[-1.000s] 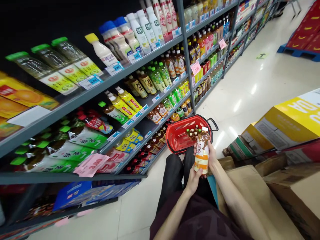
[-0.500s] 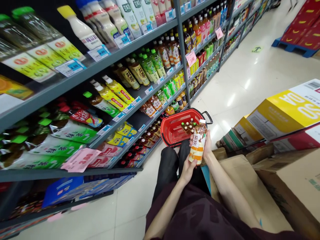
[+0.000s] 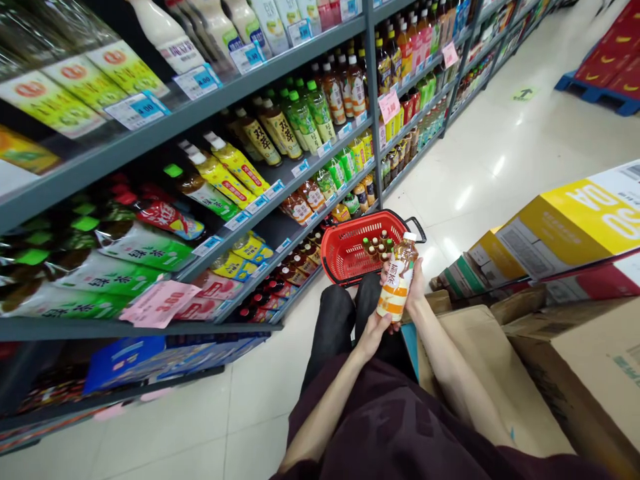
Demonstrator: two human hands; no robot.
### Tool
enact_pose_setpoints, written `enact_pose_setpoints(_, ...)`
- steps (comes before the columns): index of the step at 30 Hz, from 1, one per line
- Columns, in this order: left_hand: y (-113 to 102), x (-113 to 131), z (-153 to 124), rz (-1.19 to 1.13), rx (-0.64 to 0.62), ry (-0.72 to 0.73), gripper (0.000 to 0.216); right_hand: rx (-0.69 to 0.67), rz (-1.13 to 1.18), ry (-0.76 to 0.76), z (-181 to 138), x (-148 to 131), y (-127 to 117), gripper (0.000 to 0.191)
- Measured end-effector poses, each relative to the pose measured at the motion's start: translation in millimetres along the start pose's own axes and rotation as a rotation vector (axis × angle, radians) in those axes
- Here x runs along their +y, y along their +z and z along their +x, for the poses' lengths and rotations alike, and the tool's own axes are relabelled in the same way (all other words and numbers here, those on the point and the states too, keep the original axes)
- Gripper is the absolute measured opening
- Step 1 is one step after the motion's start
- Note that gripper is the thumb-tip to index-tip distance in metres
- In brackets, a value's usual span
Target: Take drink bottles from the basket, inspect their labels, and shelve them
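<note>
Both of my hands hold one tea bottle with a white cap, amber drink and an orange and white label. My right hand wraps its back and upper part. Under the bottle's base, my left hand grips it with the fingertips. The bottle is upright, a little tilted, above my dark-trousered legs. Just beyond it on the floor stands a red shopping basket with several small bottles inside.
Grey shelves full of drink bottles run along the left into the distance. Pink price tags hang from them. Brown cartons and yellow and white boxes are stacked at my right. A pale tiled aisle stretches ahead.
The view has dipped and shifted a little along the shelves. The bottle stays in both hands at about the same spot above my legs.
</note>
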State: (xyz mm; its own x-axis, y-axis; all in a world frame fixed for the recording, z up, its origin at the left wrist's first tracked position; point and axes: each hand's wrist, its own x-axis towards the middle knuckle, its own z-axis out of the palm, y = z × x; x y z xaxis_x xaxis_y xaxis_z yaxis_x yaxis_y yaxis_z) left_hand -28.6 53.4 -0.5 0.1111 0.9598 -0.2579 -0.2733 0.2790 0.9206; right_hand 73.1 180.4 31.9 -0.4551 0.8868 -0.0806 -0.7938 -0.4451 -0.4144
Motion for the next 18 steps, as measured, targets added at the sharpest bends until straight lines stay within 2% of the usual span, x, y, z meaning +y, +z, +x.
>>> enact_pose_setpoints(9, -6.4, -10.5, 3.7, 0.006, -0.020, 0.014, 0.062, -0.014, -0.038, -0.030, 1.3, -0.2, 1.1, 0.067)
enact_pose_setpoints(18, -5.3, -10.2, 3.5, 0.006, 0.002, 0.002, 0.062, -0.013, -0.056, -0.034, 2.7, 0.4, -2.7, 0.070)
